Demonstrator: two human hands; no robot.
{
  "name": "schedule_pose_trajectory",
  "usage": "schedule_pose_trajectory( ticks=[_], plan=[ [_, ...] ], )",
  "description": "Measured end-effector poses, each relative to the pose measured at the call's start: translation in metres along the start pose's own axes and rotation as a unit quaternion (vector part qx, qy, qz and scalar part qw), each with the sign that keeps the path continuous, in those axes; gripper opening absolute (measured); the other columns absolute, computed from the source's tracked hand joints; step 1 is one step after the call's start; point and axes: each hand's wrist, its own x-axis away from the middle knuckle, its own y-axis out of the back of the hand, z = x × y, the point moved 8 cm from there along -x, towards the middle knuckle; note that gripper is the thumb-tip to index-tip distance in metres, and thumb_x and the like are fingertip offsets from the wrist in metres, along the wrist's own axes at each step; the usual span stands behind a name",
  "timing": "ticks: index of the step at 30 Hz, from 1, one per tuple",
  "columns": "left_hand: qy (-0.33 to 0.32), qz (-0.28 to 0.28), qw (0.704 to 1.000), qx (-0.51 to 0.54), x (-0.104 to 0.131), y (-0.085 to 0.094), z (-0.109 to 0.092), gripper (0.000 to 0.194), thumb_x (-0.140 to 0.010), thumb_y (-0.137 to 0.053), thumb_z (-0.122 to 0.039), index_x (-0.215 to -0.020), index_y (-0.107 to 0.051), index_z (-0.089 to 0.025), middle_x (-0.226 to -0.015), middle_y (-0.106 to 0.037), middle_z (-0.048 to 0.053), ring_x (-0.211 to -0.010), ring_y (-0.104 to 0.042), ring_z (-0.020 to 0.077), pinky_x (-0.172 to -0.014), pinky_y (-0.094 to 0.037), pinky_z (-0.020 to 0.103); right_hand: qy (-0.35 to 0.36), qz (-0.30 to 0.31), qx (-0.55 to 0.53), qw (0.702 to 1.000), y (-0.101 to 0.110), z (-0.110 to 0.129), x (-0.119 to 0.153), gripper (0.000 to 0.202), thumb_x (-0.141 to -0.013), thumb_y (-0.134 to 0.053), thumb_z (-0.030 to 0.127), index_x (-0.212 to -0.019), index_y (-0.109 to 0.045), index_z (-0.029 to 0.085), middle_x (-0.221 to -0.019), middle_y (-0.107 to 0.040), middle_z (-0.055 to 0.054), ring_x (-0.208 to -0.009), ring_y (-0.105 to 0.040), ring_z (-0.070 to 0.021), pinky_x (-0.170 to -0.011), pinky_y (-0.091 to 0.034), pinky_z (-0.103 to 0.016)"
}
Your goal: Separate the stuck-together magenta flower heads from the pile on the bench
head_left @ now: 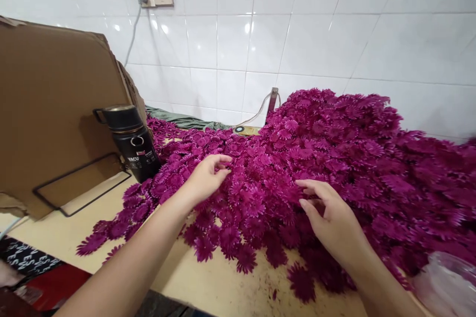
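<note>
A large heap of magenta artificial flower heads [253, 198] spreads over the table. My left hand [208, 176] hovers at the left of the heap, its thumb and fingers apart, with nothing visible between them. Above the right part of the pile, my right hand [327, 213] is held with curved fingers and the thumb apart, and I see nothing in it either. Both palms face inward, with flower heads between and behind them. Whether the fingertips touch the flowers cannot be made out.
A black vacuum bottle [132, 143] stands at the left beside a large cardboard sheet [55, 104] and a black wire stand [92, 200]. Clear plastic [444, 282] lies at the lower right. The tiled wall [223, 44] rises behind the wooden table [219, 282].
</note>
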Motion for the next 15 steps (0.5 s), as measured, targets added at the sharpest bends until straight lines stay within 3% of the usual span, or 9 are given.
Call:
schedule_pose_trajectory(
  ticks=[3,6,11,15],
  plan=[
    [0.021,-0.031,0.982,-0.186,-0.024,0.020,0.014,0.030,-0.078,-0.042,-0.019,-0.100,-0.061,-0.016,-0.097,-0.068,0.005,-0.080,-0.062,0.0159,-0.071,-0.047,0.025,0.055,0.008,0.070,0.996,0.000,0.007,0.006,0.021,-0.078,-0.044,0.023,-0.091,-0.061,0.019,-0.098,-0.061,-0.009,-0.095,-0.055,-0.0232,-0.088,-0.042,-0.045],
    [0.020,-0.013,0.962,-0.271,-0.045,0.020,0.025,0.025,-0.076,-0.047,-0.021,-0.092,-0.066,-0.019,-0.098,-0.069,0.006,-0.088,-0.061,0.0206,-0.080,-0.045,0.029,0.076,-0.005,0.126,0.989,0.005,0.008,0.012,0.021,-0.079,-0.045,0.026,-0.087,-0.063,0.019,-0.096,-0.063,-0.009,-0.092,-0.056,-0.0246,-0.085,-0.042,-0.047],
    [-0.006,0.031,0.925,-0.378,-0.064,-0.015,0.032,0.020,-0.072,-0.057,-0.022,-0.088,-0.068,-0.019,-0.104,-0.065,0.009,-0.104,-0.054,0.0267,-0.091,-0.039,0.037,0.108,-0.026,0.157,0.981,0.013,0.009,0.016,0.021,-0.079,-0.046,0.029,-0.085,-0.065,0.021,-0.093,-0.065,-0.008,-0.091,-0.056,-0.0255,-0.084,-0.042,-0.048],
    [-0.009,0.060,0.906,-0.418,-0.075,-0.036,0.040,0.017,-0.074,-0.058,-0.019,-0.090,-0.065,-0.017,-0.104,-0.062,0.010,-0.105,-0.052,0.0259,-0.091,-0.039,0.040,0.107,-0.011,0.143,0.984,0.015,0.003,0.019,0.019,-0.080,-0.047,0.030,-0.085,-0.064,0.023,-0.091,-0.065,-0.007,-0.090,-0.057,-0.0243,-0.082,-0.044,-0.045]
  ],
)
